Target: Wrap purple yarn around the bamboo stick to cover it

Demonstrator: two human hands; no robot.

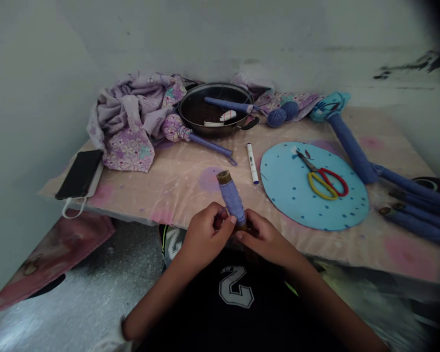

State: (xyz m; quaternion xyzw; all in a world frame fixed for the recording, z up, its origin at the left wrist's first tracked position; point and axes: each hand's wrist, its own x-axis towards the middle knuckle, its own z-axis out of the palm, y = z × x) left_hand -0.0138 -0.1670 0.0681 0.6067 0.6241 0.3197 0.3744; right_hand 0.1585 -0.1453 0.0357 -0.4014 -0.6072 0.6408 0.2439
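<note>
A brown stick wrapped in blue-purple yarn (231,198) is held upright, slightly tilted, just off the table's front edge. My left hand (209,233) is closed around its lower left side, thumb pressed against the wrapping. At the stick's bare lower end, my right hand (266,237) grips it with bent fingers. Past the stick lies a white marker (253,164) with a dark blue end. To its right, scissors (321,178) with red and yellow handles rest on a round light-blue spotted board (297,205).
On the patterned tablecloth (183,183) stand a black pan (194,117), flowered cloth (126,127) and a dark box-like object (81,173). A cloth-headed wrapped stick (209,143) lies before the pan. Blue yarn balls (277,117) sit behind; several wrapped sticks (421,227) lie right.
</note>
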